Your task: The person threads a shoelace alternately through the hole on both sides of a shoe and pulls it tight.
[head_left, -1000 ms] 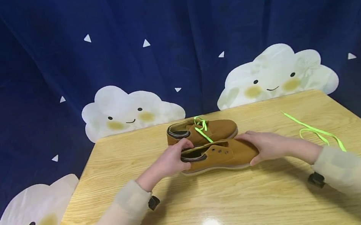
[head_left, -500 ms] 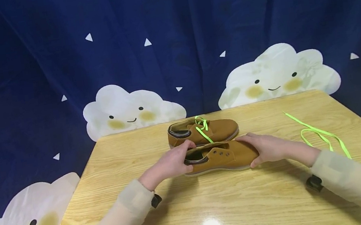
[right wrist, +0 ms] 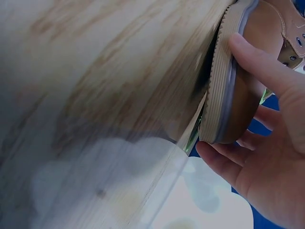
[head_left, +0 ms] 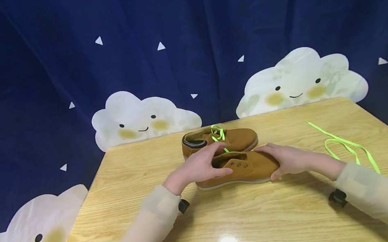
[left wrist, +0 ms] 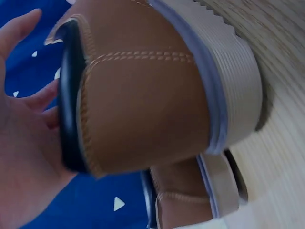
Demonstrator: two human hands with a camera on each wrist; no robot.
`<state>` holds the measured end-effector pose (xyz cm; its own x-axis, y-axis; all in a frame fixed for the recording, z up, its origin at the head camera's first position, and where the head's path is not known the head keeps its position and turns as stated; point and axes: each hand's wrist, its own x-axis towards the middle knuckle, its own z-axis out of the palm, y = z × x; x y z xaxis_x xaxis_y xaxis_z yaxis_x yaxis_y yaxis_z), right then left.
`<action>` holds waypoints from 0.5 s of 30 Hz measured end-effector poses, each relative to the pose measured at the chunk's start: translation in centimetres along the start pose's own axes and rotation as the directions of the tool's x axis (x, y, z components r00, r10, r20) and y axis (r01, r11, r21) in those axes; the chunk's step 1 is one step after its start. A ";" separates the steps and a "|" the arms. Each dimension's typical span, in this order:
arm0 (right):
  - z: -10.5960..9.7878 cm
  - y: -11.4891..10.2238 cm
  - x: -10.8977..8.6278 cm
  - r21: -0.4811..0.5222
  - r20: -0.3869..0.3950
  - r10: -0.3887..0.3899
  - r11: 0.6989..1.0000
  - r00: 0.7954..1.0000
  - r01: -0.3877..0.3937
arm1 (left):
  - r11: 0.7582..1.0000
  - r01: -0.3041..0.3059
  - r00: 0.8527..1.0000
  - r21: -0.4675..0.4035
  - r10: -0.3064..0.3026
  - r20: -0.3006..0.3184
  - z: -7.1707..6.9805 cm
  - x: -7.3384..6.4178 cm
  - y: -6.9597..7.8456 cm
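Observation:
The nearer brown lace-up shoe [head_left: 263, 163] stands on the table, toe to the right, its eyelets without a lace. My right hand [head_left: 290, 158] grips its toe, thumb on the near side of the sole in the right wrist view and fingers round the far side. Over the shoe's opening is my left hand [head_left: 200, 165], thumb and fingers spread apart. In the left wrist view that hand [left wrist: 28, 133] lies beside the dark collar, overlapping the heel [left wrist: 143, 105]. Just behind stands the second brown shoe [head_left: 242, 138], with a neon-green lace [head_left: 221, 134] in it.
A loose neon-green shoelace [head_left: 343, 141] lies on the wooden table [head_left: 278, 216] to the right, beyond the right forearm. At the table's far edge hangs a dark blue curtain [head_left: 180, 23] with white clouds and triangles.
My left hand has left the heel and moved right, over the shoe's opening toward the eyelets. The right hand keeps its grip on the toe, and the shoe stays nearly in place.

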<state>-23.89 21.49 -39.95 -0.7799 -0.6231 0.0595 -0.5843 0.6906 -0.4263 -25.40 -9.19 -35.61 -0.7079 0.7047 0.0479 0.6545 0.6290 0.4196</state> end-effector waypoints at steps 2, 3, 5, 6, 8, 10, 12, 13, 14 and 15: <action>0.1 0.0 0.0 0.010 0.003 0.009 1.000 1.000 -0.009 | 1.000 -0.008 1.000 -0.009 0.008 -0.005 0.4 0.6 0.0; 0.2 0.0 0.0 0.013 0.004 0.012 1.000 1.000 -0.012 | 1.000 -0.011 1.000 -0.010 0.011 -0.005 0.6 0.8 0.0; 0.3 0.1 0.0 0.019 0.007 0.015 1.000 1.000 -0.015 | 1.000 -0.016 1.000 -0.014 0.016 -0.004 1.1 1.2 0.0; 0.3 0.1 0.0 0.019 0.009 0.017 1.000 1.000 -0.017 | 1.000 -0.013 1.000 -0.014 0.013 0.002 1.3 1.4 -0.1; 0.4 0.1 0.0 0.022 0.009 0.013 1.000 1.000 -0.013 | 1.000 -0.009 1.000 -0.001 0.009 0.016 1.7 1.7 -0.2; 0.4 0.2 0.1 0.026 0.010 0.015 1.000 1.000 -0.015 | 1.000 -0.006 1.000 0.020 0.005 0.027 2.0 1.9 -0.3; 0.3 0.4 0.1 0.038 0.015 0.012 0.999 1.000 -0.013 | 0.999 0.000 0.999 0.041 -0.001 0.035 2.2 2.0 -0.3; 0.2 0.5 0.1 0.050 0.022 0.014 0.999 1.000 -0.015 | 0.999 0.002 0.999 0.045 -0.003 0.037 2.3 2.0 -0.3; 0.1 0.6 0.1 0.074 0.031 0.018 0.997 0.999 -0.020 | 0.999 0.002 0.999 0.045 -0.004 0.038 2.3 2.1 -0.3; -0.1 0.8 0.1 0.092 0.038 0.023 0.995 0.999 -0.026 | 0.999 0.005 0.999 0.043 -0.007 0.038 2.3 2.1 -0.3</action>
<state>-24.46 21.97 -40.20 -0.7839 -0.6207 0.0153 -0.5406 0.6702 -0.5086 -26.46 -7.15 -37.69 -0.7016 0.7125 0.0106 0.6617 0.6460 0.3807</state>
